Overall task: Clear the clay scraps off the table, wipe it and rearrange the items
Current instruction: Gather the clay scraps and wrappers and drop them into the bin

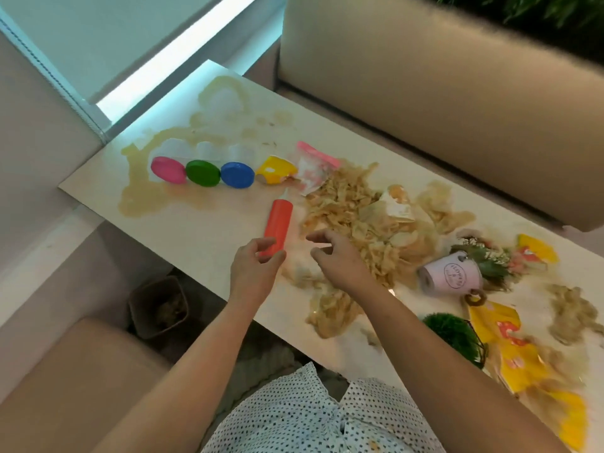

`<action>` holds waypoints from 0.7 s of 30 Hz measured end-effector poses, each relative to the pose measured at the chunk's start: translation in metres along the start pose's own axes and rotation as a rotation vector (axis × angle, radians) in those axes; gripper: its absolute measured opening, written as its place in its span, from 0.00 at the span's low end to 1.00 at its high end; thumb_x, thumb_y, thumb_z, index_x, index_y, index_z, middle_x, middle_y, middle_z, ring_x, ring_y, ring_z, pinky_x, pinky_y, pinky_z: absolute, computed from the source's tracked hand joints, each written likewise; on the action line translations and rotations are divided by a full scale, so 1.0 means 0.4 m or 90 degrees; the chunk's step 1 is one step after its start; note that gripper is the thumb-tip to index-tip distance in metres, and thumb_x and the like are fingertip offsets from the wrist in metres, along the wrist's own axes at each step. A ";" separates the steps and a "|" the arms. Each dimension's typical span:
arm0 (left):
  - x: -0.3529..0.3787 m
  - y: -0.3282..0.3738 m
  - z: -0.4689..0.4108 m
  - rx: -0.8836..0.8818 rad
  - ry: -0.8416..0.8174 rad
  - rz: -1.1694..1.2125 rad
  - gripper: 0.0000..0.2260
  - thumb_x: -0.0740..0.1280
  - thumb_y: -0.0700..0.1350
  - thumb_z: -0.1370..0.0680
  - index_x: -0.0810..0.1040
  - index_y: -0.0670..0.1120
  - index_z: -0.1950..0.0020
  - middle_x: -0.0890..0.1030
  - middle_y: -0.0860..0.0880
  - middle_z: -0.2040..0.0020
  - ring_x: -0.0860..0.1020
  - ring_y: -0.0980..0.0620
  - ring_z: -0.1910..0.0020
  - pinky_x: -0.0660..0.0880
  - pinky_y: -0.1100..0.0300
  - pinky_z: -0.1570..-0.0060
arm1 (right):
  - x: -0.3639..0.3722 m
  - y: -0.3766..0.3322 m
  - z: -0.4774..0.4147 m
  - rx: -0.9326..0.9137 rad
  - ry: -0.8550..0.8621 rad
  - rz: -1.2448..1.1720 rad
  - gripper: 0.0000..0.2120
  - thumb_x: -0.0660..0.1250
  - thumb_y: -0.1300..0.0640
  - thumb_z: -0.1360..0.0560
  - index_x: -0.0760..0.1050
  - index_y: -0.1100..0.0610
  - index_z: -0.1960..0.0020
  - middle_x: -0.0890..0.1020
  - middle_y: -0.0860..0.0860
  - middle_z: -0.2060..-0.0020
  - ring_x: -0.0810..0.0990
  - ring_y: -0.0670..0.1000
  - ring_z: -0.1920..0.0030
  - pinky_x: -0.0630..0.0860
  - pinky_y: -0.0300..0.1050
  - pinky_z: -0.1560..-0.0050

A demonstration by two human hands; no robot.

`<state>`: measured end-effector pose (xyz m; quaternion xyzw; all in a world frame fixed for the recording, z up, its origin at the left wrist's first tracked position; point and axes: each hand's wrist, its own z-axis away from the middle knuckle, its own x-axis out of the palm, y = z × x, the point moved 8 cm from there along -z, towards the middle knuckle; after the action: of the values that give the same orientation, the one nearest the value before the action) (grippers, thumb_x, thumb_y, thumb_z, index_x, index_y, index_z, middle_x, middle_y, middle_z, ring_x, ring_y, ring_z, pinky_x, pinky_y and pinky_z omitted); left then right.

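A big heap of beige clay scraps (356,220) covers the middle of the white table (202,230), with more lumps near the front edge (330,313) and at the right (572,317). A red squeeze bottle (278,220) lies on the table left of the heap. My left hand (253,273) pinches the bottle's near end between fingers and thumb. My right hand (340,258) hovers at the heap's left edge, fingers loosely curled and holding nothing. Pink (168,170), green (202,173) and blue (237,174) lidded tubs stand in a row at the left.
A tipped yellow cup (276,170) and a pink-edged bag (313,165) lie behind the heap. A toppled pink flower pot (451,276), a green plant ball (454,335) and yellow wrappers (516,351) crowd the right. A bin (158,307) stands on the floor. Beige smears (140,197) stain the left tabletop.
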<state>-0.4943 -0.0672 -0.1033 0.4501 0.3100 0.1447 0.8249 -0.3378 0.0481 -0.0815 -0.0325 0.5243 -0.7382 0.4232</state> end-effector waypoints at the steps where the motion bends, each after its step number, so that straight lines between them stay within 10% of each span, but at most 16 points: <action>1: 0.034 0.020 0.018 0.008 -0.002 0.000 0.12 0.74 0.51 0.23 0.80 0.56 0.40 0.80 0.54 0.42 0.79 0.61 0.49 0.75 0.63 0.54 | -0.036 0.025 0.000 0.000 0.003 0.032 0.15 0.63 0.59 0.20 0.76 0.48 0.35 0.77 0.46 0.37 0.80 0.47 0.52 0.75 0.42 0.60; 8: 0.200 0.108 0.126 0.033 -0.040 0.036 0.08 0.74 0.48 0.23 0.83 0.56 0.44 0.84 0.57 0.47 0.82 0.61 0.54 0.81 0.59 0.53 | -0.231 0.201 -0.014 0.097 0.077 0.336 0.32 0.65 0.56 0.23 0.60 0.44 0.21 0.51 0.56 0.21 0.53 0.66 0.24 0.64 0.61 0.26; 15: 0.233 0.139 0.150 0.036 -0.087 -0.004 0.06 0.74 0.47 0.22 0.83 0.55 0.46 0.84 0.57 0.49 0.82 0.62 0.59 0.78 0.63 0.56 | -0.305 0.294 -0.053 0.151 0.113 0.374 0.35 0.65 0.61 0.22 0.57 0.43 0.20 0.48 0.60 0.21 0.58 0.68 0.26 0.73 0.61 0.36; 21: 0.201 0.168 0.116 0.048 -0.081 -0.056 0.05 0.74 0.49 0.22 0.83 0.57 0.47 0.84 0.60 0.50 0.81 0.64 0.60 0.73 0.70 0.62 | -0.324 0.296 -0.079 0.100 0.166 0.340 0.22 0.59 0.67 0.24 0.74 0.53 0.32 0.67 0.58 0.34 0.73 0.64 0.39 0.77 0.55 0.44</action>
<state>-0.4003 -0.0188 -0.0591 0.4750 0.2814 0.0680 0.8310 -0.2005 0.1464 -0.1391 0.2345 0.5054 -0.6374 0.5322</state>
